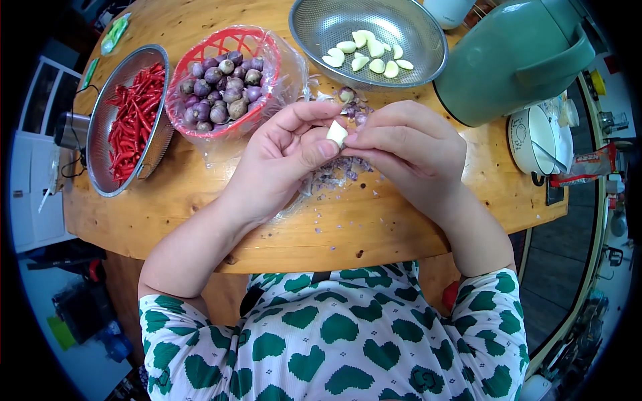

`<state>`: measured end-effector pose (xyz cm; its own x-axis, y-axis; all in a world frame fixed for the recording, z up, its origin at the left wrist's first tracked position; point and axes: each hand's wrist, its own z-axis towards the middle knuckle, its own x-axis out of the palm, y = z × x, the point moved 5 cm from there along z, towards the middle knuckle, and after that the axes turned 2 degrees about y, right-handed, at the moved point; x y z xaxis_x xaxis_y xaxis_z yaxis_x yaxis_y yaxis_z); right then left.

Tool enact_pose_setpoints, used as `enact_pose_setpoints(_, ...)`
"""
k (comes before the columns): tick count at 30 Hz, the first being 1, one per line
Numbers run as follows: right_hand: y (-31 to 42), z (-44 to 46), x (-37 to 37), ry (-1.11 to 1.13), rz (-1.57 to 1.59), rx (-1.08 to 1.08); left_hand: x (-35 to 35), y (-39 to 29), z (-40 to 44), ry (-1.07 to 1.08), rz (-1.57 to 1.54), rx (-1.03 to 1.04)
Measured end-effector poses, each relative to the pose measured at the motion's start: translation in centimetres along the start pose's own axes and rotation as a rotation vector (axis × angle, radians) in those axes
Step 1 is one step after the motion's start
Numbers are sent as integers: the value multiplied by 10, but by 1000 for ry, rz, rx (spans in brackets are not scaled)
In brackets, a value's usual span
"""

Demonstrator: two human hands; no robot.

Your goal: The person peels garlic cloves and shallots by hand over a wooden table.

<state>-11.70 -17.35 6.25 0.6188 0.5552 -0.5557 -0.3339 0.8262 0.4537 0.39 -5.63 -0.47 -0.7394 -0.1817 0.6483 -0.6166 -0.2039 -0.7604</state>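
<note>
Currently, one pale clove sits between the two hands, above the tabletop and roughly central. Long axis: close to upright in view, narrower end pointing away from the wearer, broader end toward the torso. Surface smooth, off-white; outline a tapered wedge.

Left hand: partly curled, thumb pressed to the clove's near left side, index finger arched above. Right hand: fingers bent and gathered, thumb and fingertips nearly together, pinching the clove's right edge.

Below and behind the hands: thin, papery purple skins, scattered in flakes. Beyond, a perforated metal colander, shiny, round-rimmed, contains smooth, curved peeled cloves. To its left, a red plastic basket with a lattice wall and crinkled clear film holds roundish purple bulbs, dry-skinned. Far left: second metal colander, slender glossy red chillies inside. Right: green jug, smooth-walled, with a loop handle.
</note>
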Motion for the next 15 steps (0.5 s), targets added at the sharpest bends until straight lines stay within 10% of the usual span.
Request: enact_pose_setpoints(15,0,-2,0,0,-18,-54,-4,0,-2,4,75,28)
